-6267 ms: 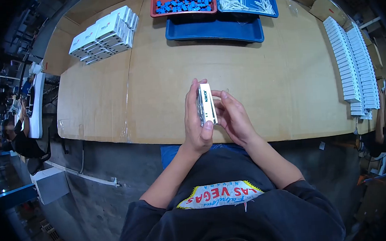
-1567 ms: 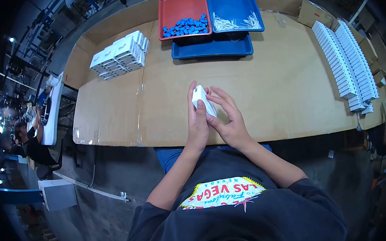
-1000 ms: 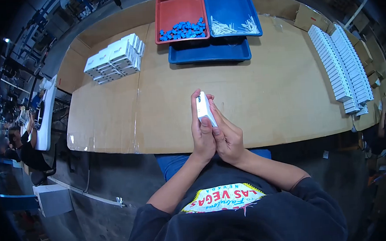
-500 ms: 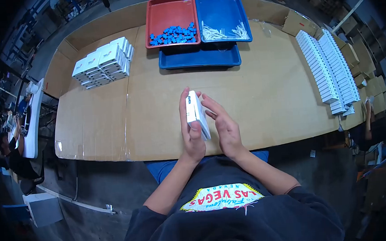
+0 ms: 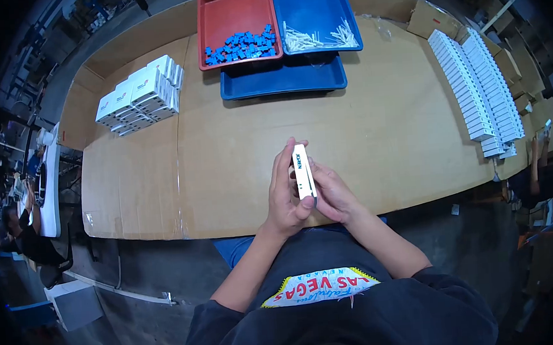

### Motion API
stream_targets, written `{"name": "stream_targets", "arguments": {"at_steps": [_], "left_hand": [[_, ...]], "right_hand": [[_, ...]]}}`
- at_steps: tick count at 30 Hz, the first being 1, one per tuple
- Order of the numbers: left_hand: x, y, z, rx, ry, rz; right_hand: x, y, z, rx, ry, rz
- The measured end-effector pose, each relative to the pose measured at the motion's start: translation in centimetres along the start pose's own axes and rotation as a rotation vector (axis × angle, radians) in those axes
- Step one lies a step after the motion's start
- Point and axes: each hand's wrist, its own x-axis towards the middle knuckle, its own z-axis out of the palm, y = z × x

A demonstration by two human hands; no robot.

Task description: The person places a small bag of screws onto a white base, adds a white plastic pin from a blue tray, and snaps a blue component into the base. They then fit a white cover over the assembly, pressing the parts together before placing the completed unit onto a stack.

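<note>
A small white box (image 5: 303, 172) with dark lettering on its narrow side stands on edge between my two hands, close to the table's front edge. My left hand (image 5: 284, 196) grips it along the left, fingers reaching up past the far end and thumb at the near end. Against the box's right side, my right hand (image 5: 333, 193) presses its palm and fingers, with some fingertips hidden behind the box. A thin gap runs along the side of the box facing me.
A red tray (image 5: 236, 12) of small blue parts and a blue tray (image 5: 306, 7) of thin white sticks rest above another blue tray (image 5: 283, 82). White boxes (image 5: 142, 92) are stacked at left; long rows of white boxes (image 5: 473, 94) line the right. Other people are at both sides.
The box has moved slightly right and nearer to me, its lettered edge now turned up. My right hand has closed in from apart to touching its side. The head view has shifted a little.
</note>
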Motion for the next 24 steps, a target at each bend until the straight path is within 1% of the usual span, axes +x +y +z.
{"name": "stream_targets", "arguments": {"at_steps": [3,6,7,9,10,11,14,17,18,21,24], "left_hand": [[0.0,-0.1,0.1,0.04,0.063,-0.025],[-0.2,-0.9,-0.4,0.033,0.067,-0.047],[-0.3,-1.4,-0.6,0.019,0.061,-0.052],[-0.5,-2.2,-1.0,0.161,0.055,-0.017],[-0.5,-2.5,-1.1,0.231,0.048,-0.003],[-0.5,-2.6,-1.0,0.248,0.088,0.015],[-0.4,-3.5,-1.2,0.313,0.156,0.14],[-0.3,-3.6,-1.1,0.278,0.235,0.217],[-0.3,-3.5,-1.1,0.263,0.243,0.21],[-0.6,-3.0,-1.1,0.231,0.27,0.191],[-0.9,-2.6,-0.9,0.197,0.292,0.176]], "right_hand": [[-0.9,-1.0,1.1,-0.187,0.134,-0.039],[-1.8,-1.2,3.6,-0.349,0.164,-0.107],[-1.7,-0.8,4.0,-0.389,0.154,-0.151],[-1.5,0.3,4.7,-0.464,0.135,-0.242],[-1.3,0.6,4.9,-0.447,0.133,-0.244],[-1.1,0.9,5.1,-0.43,0.134,-0.245],[-0.8,1.6,5.1,-0.434,0.12,-0.267],[-1.2,1.9,5.3,-0.531,0.09,-0.338],[-1.4,2.1,5.4,-0.574,0.078,-0.367],[-1.6,2.6,5.1,-0.662,0.077,-0.365],[-2.0,2.6,5.4,-0.705,0.045,-0.42]]}}
